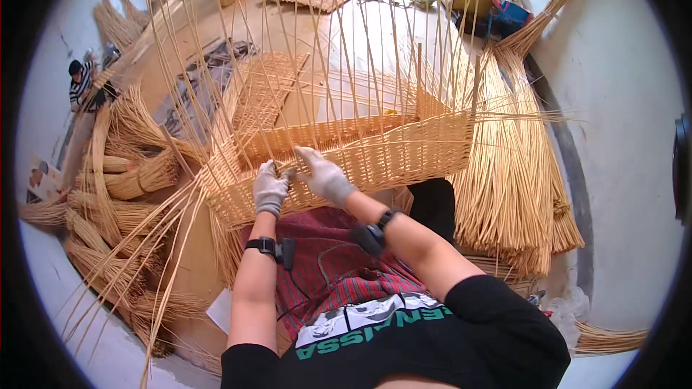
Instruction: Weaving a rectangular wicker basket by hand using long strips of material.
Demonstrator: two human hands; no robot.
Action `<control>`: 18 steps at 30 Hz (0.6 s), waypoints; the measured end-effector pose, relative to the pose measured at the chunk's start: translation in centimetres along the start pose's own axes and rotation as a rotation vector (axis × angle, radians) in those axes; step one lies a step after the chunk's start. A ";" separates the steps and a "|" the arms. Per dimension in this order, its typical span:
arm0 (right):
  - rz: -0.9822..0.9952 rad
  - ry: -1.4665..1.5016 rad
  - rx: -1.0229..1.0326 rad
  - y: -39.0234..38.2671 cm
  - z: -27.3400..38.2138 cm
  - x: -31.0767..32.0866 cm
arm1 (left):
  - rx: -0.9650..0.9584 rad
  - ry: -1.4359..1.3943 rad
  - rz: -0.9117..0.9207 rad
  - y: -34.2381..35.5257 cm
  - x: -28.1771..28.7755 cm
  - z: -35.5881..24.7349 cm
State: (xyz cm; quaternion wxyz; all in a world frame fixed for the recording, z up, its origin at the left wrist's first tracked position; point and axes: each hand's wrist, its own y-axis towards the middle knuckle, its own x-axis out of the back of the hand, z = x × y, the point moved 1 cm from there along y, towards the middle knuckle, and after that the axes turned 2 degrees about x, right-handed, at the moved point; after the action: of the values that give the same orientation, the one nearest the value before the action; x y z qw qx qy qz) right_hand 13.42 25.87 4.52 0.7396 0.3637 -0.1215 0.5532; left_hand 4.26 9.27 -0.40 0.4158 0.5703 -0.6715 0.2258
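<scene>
Basket walls: partly woven; stakes toward 12 o'clock remain unwoven. Left hand: curled at near rim, grip indeterminable. Right hand, at its 3 o'clock: spread.

Basket centre; bundles left; sheaves right

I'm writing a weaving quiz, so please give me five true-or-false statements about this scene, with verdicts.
1. The left hand and right hand are gloved. True.
2. A big bundle is right of the basket. True.
3. The hands are at the basket's far wall. False: they are at its near wall.
4. The basket has no upright rods. False: tall rods rise from it.
5. A person in stripes is at the left. True.
</scene>
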 end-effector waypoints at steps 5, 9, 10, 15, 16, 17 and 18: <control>0.207 0.052 -0.426 -14.3 -5.3 4.4 | -0.120 0.110 -0.108 -2.8 0.7 -0.8; 0.061 -0.078 -0.571 -17.5 -11.7 8.6 | 0.048 0.051 -0.003 -3.3 2.2 -1.4; 0.080 -0.057 -0.544 -17.2 -12.6 9.1 | 0.112 0.085 0.023 -3.4 2.4 -1.8; 0.203 0.246 -0.597 -14.6 -11.2 7.3 | -0.100 0.072 -0.242 -4.7 2.6 -4.8; 0.204 0.250 -0.614 -14.1 -10.5 6.3 | -0.327 -0.024 -0.297 -4.8 2.1 -5.8; 0.234 0.428 -0.685 -13.6 -9.9 5.2 | -0.307 -0.005 -0.253 -4.3 1.2 -6.5; 0.269 0.572 -0.834 -13.6 -9.5 4.2 | -0.120 -0.022 -0.023 -3.3 0.1 -7.1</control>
State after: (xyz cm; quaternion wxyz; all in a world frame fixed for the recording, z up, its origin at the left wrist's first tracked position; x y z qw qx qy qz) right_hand 25.14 33.64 -5.27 0.7476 -0.1462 -0.1700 0.6252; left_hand 9.51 13.97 3.03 0.4445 0.5545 -0.6816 0.1742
